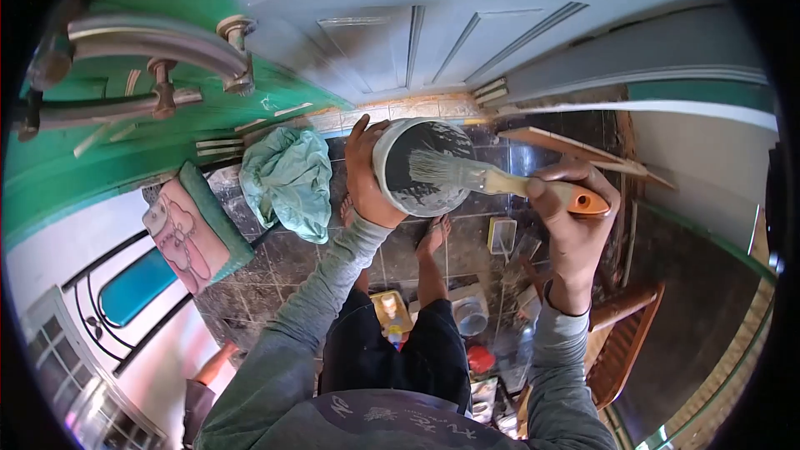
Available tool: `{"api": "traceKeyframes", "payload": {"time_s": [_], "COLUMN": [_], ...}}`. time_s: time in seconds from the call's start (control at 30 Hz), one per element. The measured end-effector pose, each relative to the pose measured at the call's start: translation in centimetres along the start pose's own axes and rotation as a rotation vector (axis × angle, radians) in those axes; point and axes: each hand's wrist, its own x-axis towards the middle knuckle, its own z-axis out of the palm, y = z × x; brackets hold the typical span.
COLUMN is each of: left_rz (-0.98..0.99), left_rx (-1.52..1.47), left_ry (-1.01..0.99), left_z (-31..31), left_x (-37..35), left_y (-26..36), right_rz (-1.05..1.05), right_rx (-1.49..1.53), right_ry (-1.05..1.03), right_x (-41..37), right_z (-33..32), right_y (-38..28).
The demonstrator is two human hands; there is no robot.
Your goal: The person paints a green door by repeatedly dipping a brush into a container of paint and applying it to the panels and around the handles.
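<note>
My left hand (367, 173) is wrapped round the side of a paint bucket (385, 158) with grey paint inside, its mouth turned up toward me. In my right hand (575, 229) is a paintbrush (504, 182), gripped by its wooden handle with an orange end. The bristles, coated in grey, reach over the rim into the mouth of the bucket. Beyond the bucket stands a door (367, 42) painted grey, with green showing along its far edge.
Green door with metal pull handles (158, 42) at left. Below it, a chair holds a pink cushion (179, 233) beside a pale green cloth (287, 175). A wooden board (575, 150) leans at right, above a wooden chair (629, 342). Containers, including a clear tub (471, 317), sit on the dark tiles.
</note>
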Motion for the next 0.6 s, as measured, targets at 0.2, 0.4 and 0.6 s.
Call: {"api": "traceKeyframes", "payload": {"time_s": [0.2,0.4,0.6], "left_rz": [-0.347,-0.15,-0.088], "left_rx": [-0.127,0.171,0.3], "left_ry": [0.235,0.259,0.192], "left_z": [2.3,0.7,-1.1], "left_x": [-2.7,-2.8,-2.8], "left_y": [-1.2,-2.2,-0.6], "right_rz": [0.376,-0.413,-0.837], "right_rx": [0.472,-0.265,-0.681], "right_ry": [0.003,-0.198,-0.673], "right_x": [0.4,2.1,4.3], "right_z": [-0.7,2.0,6.6], "right_y": [6.1,3.4,0.9]}}
